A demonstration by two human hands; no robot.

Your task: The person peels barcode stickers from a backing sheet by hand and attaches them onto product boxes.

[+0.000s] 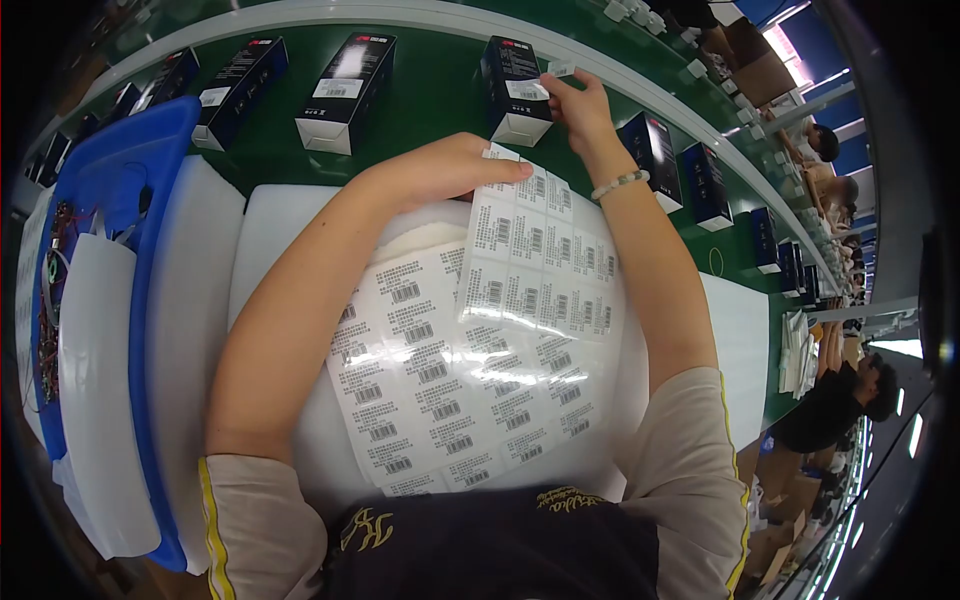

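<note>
My left hand grips the top edge of a sheet of barcode labels, thumb on its face. Under it, more label sheets lie against my body on white foam. My right hand is raised beside a dark box on the green surface, its thumb and fingers pinching a small white label. A white barcode label shows on that box's face, just left of my fingertips. A beaded bracelet circles my right wrist.
More dark boxes stand in a row on the green belt, left and right. A blue tray with small parts and white sheets is at left. Several people are at the right, one in black.
</note>
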